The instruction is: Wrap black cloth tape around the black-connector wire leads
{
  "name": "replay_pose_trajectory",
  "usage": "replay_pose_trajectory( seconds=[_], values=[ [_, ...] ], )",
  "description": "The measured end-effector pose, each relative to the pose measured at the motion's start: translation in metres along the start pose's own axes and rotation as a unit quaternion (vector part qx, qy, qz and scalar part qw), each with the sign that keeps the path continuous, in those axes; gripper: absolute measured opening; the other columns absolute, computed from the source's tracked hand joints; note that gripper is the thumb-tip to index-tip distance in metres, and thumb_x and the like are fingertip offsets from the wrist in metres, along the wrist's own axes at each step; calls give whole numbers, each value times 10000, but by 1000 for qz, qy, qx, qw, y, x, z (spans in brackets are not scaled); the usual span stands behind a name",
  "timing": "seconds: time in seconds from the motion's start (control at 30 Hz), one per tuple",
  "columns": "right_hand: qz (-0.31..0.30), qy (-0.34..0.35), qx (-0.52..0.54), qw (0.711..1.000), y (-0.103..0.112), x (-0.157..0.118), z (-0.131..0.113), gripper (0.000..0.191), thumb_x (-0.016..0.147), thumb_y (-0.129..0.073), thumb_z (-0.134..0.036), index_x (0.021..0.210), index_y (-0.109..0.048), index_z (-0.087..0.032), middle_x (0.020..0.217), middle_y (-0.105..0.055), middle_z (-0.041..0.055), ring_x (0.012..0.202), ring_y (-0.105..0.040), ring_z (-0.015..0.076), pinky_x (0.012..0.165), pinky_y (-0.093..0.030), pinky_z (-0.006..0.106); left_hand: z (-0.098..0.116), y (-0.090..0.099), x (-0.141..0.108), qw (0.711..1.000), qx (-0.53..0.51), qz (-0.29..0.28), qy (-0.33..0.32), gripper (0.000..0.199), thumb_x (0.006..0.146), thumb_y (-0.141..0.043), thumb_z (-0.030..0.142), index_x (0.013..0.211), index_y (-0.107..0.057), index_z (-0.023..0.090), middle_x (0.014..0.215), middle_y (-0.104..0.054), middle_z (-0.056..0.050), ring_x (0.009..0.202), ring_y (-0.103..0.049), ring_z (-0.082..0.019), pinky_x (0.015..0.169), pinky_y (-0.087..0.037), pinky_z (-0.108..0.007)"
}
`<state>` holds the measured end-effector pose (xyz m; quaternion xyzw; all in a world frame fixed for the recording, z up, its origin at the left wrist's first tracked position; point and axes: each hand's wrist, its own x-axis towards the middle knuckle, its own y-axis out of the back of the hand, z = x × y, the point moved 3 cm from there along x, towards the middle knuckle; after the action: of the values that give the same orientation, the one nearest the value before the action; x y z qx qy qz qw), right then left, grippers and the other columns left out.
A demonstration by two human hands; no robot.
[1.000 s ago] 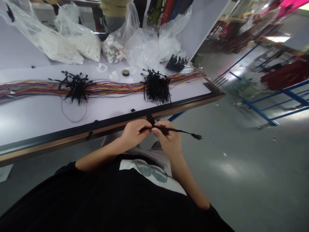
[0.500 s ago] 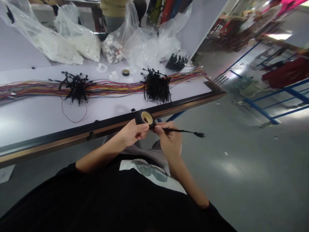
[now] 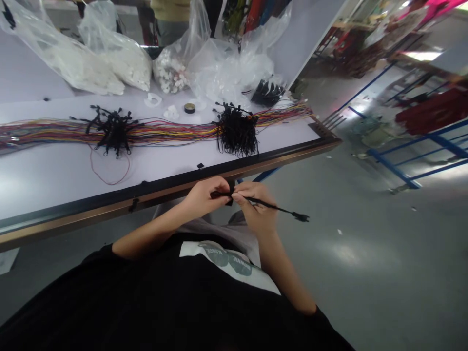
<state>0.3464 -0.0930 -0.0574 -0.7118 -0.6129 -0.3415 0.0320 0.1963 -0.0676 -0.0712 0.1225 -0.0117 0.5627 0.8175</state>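
My left hand [image 3: 204, 197] is closed on a roll of black tape [image 3: 231, 185], mostly hidden by the fingers, with only dark parts of it showing at the fingertips. Close beside it, my right hand [image 3: 258, 207] pinches a thin black-wrapped cable [image 3: 274, 205]. The cable sticks out to the right past the hand and ends in a small black connector [image 3: 301, 217]. Both hands meet in front of the bench edge, fingertips nearly touching where tape and cable come together.
On the white bench [image 3: 164, 163] runs a long bundle of coloured wires [image 3: 175, 130] with two black connector clusters [image 3: 237, 129]. Another tape roll [image 3: 189, 107] lies behind it. Plastic bags [image 3: 127, 61] line the back. A blue-framed cart [image 3: 393, 168] stands to the right.
My left hand has rolled over, turning the tape roll from face-on to mostly hidden. The cable's free end has dipped slightly; my right hand stays nearly in place.
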Motion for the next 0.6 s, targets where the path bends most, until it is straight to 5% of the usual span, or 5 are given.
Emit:
replay_pose_trajectory(
  seconds=[0.17, 0.3, 0.5, 0.6],
  values=[
    [-23, -85, 11, 996, -8, -3, 1, 94, 768, -619, -311, 711, -601, -239, 707, -632, -15, 692, -600, 159, 646, -486, 313, 2, -6, -2, 995, 50, 75, -44, 74, 697, -583, 147, 641, -573, 195, 682, -595, -2, 702, -550, -141, 712, -452, -274],
    [-17, -73, -15, 997, -8, -1, 0, 124, 789, -596, -299, 682, -581, -237, 707, -628, -16, 717, -600, 159, 690, -484, 318, 0, -5, -4, 992, -78, 101, 16, 116, 672, -622, 183, 733, -524, 181, 707, -565, 19, 607, -541, -101, 604, -462, -245],
    [-32, -32, 4, 999, -9, -3, -3, 114, 801, -593, -253, 687, -598, -243, 790, -695, -9, 740, -633, 164, 700, -506, 329, 2, -5, 0, 957, -261, -29, 127, 317, 697, -664, 435, 717, -502, 163, 571, -501, 21, 498, -480, -82, 459, -391, -210],
    [8, -81, 34, 996, -11, -5, 1, 126, 779, -627, -281, 669, -592, -232, 763, -694, -3, 708, -635, 164, 688, -511, 334, -1, -6, 1, 937, -320, 9, 137, 350, 659, -686, 461, 709, -513, 160, 606, -505, 11, 540, -478, -83, 506, -413, -224]
  ],
)
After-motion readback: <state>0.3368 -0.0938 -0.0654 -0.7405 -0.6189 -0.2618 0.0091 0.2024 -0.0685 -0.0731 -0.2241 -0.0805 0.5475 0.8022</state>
